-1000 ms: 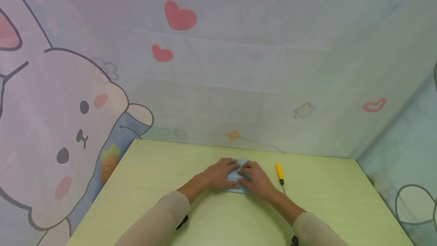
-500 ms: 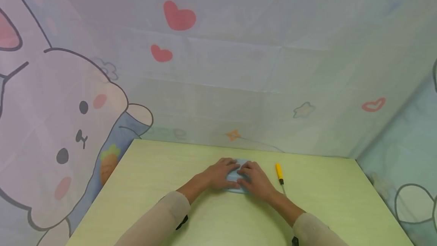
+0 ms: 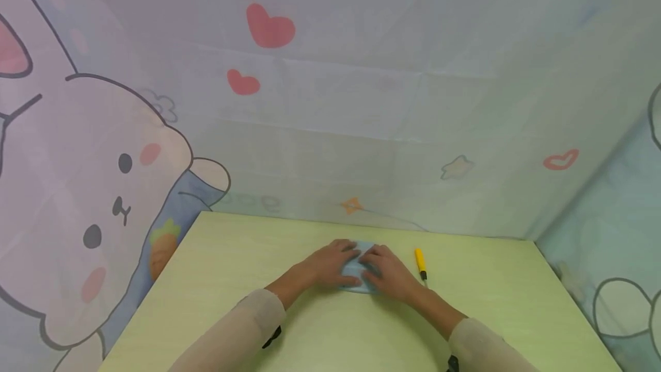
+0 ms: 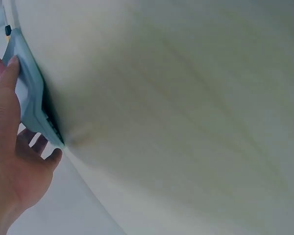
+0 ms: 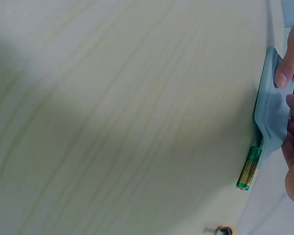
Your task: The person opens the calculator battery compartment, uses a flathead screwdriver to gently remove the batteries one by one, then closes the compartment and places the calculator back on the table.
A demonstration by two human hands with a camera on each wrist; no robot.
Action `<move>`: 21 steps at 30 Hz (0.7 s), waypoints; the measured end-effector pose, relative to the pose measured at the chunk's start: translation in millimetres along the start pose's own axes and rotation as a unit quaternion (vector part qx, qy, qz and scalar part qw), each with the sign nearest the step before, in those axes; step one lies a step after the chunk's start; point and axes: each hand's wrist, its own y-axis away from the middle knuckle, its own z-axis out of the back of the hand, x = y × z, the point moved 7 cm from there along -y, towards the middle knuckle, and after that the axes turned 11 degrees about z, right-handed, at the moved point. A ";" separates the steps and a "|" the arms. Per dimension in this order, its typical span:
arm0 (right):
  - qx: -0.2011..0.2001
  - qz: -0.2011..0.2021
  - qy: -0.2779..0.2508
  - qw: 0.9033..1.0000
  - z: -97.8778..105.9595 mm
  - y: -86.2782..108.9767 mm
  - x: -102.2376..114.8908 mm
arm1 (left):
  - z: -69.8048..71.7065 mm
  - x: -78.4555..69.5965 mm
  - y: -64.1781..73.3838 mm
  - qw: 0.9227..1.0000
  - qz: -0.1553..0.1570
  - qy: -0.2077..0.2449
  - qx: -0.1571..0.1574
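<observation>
A flat light-blue plastic device (image 3: 356, 268) with a raised middle lies near the back of the table; its exact kind is unclear. My left hand (image 3: 327, 264) holds its left side, thumb on the top face and other fingers round the far edge. From the right, my right hand (image 3: 392, 274) grips it with bent fingers, its thumb (image 5: 284, 76) on the top in the right wrist view. The fingers hide much of the device. Beside its edge lies a green and gold battery (image 5: 248, 168), seen only in the right wrist view.
A screwdriver with a yellow handle (image 3: 420, 260) lies right of my right hand, its shaft partly behind the forearm. The pale table (image 3: 232, 268) meets a printed cloth backdrop (image 3: 335, 102) at the back. A small metal and orange item (image 5: 225, 230) is cut off by the frame.
Both hands keep almost the same place on the device. My right forearm has shifted slightly and covers more of the screwdriver's shaft. The head view has turned a little.
</observation>
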 end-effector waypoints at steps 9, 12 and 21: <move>0.039 -0.057 -0.008 0.998 8.2 11.2 -14.9 | 2.5 12.0 3.9 1.000 0.005 0.007 -0.015; 0.047 -0.077 -0.020 0.996 11.4 15.0 -18.9 | 6.4 17.2 9.6 1.000 0.008 0.011 -0.014; 0.064 -0.120 -0.020 0.990 13.6 29.0 -29.2 | 11.1 31.7 27.0 1.000 0.011 0.010 -0.007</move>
